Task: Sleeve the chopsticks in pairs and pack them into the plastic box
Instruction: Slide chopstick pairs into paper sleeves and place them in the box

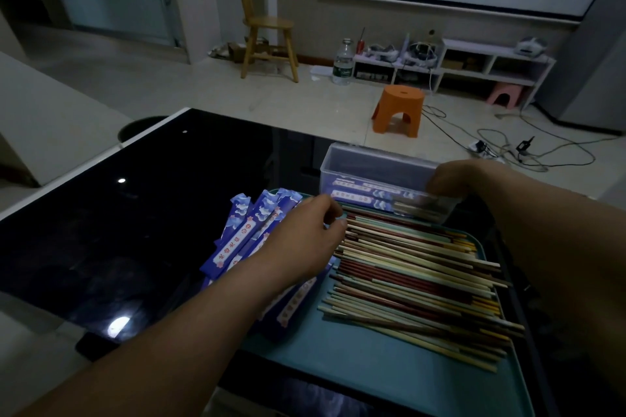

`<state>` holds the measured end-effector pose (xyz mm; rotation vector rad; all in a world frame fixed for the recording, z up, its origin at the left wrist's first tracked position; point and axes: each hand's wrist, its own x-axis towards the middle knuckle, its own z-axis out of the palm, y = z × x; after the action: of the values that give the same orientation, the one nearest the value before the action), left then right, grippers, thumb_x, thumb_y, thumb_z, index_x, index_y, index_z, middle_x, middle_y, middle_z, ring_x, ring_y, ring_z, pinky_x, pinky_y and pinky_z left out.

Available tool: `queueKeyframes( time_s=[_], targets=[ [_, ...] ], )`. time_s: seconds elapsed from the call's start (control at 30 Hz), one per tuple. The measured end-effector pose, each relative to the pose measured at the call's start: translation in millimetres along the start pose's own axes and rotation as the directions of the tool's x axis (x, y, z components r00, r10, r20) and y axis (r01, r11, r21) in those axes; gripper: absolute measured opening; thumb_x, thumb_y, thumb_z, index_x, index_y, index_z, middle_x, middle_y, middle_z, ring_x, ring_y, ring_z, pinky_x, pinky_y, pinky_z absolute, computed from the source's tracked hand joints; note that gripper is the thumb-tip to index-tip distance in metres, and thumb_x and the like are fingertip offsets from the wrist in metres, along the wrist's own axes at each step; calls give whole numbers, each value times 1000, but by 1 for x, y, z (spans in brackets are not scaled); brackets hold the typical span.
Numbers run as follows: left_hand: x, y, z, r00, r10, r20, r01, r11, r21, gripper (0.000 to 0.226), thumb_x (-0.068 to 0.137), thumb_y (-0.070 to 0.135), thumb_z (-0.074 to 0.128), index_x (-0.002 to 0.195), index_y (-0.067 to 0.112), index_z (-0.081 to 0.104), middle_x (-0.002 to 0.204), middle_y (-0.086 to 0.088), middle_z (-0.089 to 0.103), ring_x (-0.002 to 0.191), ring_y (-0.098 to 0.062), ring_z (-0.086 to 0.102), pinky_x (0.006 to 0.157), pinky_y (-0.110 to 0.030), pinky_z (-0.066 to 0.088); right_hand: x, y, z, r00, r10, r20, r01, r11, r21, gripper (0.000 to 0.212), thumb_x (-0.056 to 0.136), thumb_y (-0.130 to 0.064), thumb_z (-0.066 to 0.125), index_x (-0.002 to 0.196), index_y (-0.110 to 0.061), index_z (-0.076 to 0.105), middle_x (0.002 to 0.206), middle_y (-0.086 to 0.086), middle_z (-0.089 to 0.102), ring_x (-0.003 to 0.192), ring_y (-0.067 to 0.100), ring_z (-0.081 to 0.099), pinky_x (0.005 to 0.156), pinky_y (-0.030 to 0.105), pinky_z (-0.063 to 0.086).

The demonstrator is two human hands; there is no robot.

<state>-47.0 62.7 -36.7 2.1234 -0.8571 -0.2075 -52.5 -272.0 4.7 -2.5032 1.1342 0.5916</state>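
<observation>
Head: left hand (305, 230) on loose chopsticks (406, 267)

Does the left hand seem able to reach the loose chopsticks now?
Likely yes. The left hand is at the left ends of the chopsticks, which lie uncovered on the tray. Nothing stands between them. The sleeves lie under the forearm, out of the way.

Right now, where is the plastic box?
Head view, right of centre: the plastic box sits at the tray's far edge, behind the loose chopsticks, by the right hand.
</observation>
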Motion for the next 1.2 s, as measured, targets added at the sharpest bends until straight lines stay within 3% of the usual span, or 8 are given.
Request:
queueKeyframes(
  time_s=[0.13,0.33,0.5,0.6,0.77,0.93,1.07,1.2],
  targets=[
    [0,-1,2,1000,-6,11,6,1000,-17,15,103,38,55,114,29,60,112,10,61,95,-1,58,79,-25,49,-2,0,-2,999,-30,31,30,1000,2,52,85,-36,83,123,-15,56,117,12,60,102,29,59,72,41,46],
    [-1,-1,3,1000,6,24,-6,1000,-12,12,103,36,55,112,30,59,108,12,61,91,1,58,69,-18,42,-11,0,-5,995,-49,85,47,999,21,39,88,-32,81,115,-15,58,116,13,62,102,30,61,76,42,50],
    [0,-2,4,999,8,32,-8,1000,-6,14,103,37,54,113,29,60,108,11,61,93,-1,58,73,-22,46,-12,5,-5,994,-87,59,82,992,93,27,96,-26,71,119,-14,61,117,13,64,106,29,64,94,48,54],
    [0,-3,5,999,15,39,-15,1000,-1,12,102,38,54,111,30,59,107,11,61,92,-1,58,75,-25,47,-12,9,0,993,-115,34,110,985,132,20,98,-27,68,114,-16,64,116,11,62,104,26,62,84,42,52],
    [0,-3,6,998,33,53,-33,999,1,11,102,38,54,109,31,59,108,11,61,93,-2,58,80,-29,51,0,12,13,996,-50,-79,59,991,120,50,81,-46,83,117,-21,60,114,10,63,103,29,62,100,54,50],
    [-1,-2,7,997,52,51,-53,998,16,11,101,38,55,108,31,59,106,10,61,92,-3,59,77,-28,50,-1,6,12,994,-41,-97,44,999,28,50,87,-39,78,126,-15,58,116,11,59,104,29,58,99,50,48],
    [-2,-1,7,997,61,52,-62,998,26,13,101,37,54,110,29,59,108,9,61,93,-5,59,80,-31,52,1,-2,14,986,8,-165,-13,999,-31,61,75,-42,89,113,-16,50,110,12,56,103,31,55,93,47,45],
    [-2,-1,7,997,62,47,-64,997,47,16,101,36,56,112,26,60,109,8,61,93,-6,59,77,-28,46,3,-6,14,985,2,-171,-30,986,-162,61,71,-53,89,102,-14,54,97,10,57,96,29,56,96,46,47]
  ],
)
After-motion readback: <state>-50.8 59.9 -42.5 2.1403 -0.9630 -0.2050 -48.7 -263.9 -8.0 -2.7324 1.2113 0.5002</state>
